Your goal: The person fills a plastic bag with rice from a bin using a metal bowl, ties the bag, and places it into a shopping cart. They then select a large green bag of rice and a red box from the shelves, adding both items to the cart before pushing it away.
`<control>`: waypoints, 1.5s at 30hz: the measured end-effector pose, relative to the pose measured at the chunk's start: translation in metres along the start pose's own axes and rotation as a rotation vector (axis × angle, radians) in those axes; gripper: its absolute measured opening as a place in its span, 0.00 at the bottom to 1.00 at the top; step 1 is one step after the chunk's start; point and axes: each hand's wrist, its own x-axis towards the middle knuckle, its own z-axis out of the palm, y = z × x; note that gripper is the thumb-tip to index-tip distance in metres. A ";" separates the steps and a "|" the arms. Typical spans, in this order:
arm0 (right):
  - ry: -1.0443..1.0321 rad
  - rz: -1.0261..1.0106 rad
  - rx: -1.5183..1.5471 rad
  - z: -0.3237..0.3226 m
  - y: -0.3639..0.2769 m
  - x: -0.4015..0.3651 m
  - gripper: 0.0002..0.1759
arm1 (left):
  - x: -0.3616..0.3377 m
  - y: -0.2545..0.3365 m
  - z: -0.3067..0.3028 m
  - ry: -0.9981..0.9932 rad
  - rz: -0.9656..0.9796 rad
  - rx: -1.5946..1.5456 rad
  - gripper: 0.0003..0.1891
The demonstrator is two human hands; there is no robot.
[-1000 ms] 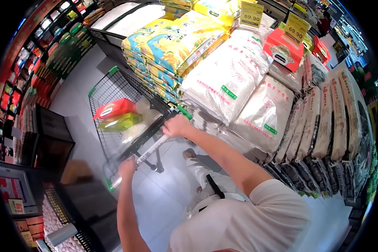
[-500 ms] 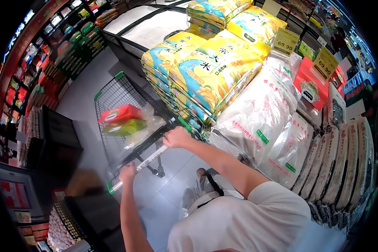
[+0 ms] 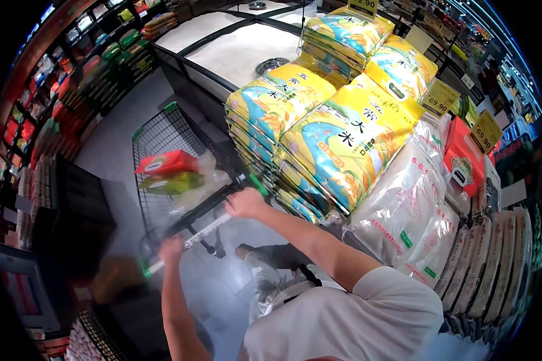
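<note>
Both hands are closed round the white handle bar [image 3: 208, 231] of a shopping cart [image 3: 168, 135] with green corners. My left hand [image 3: 171, 248] grips the bar near its lower-left end, a little blurred. My right hand [image 3: 245, 203] holds it near the upper-right end, beside the green corner. In the wire basket lie a red package [image 3: 167, 162], a green package [image 3: 176, 183] and a clear plastic bag [image 3: 214, 182] with pale contents that I cannot make out.
Yellow and blue rice bags [image 3: 349, 144] are stacked to the right of the cart, with white sacks [image 3: 397, 204] beside them. Behind are bins of white grain [image 3: 235, 51]. A dark display box [image 3: 81, 210] stands at the left, near stocked shelves [image 3: 111, 57].
The rice stacks have shifted right and down in view, and more of the grain bins shows. Both hands on the bar appear slightly further left. A foot now shows below the cart.
</note>
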 end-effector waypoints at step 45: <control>-0.001 0.065 0.001 0.099 0.044 0.547 0.24 | 0.560 0.029 -0.215 -0.225 0.363 0.227 0.19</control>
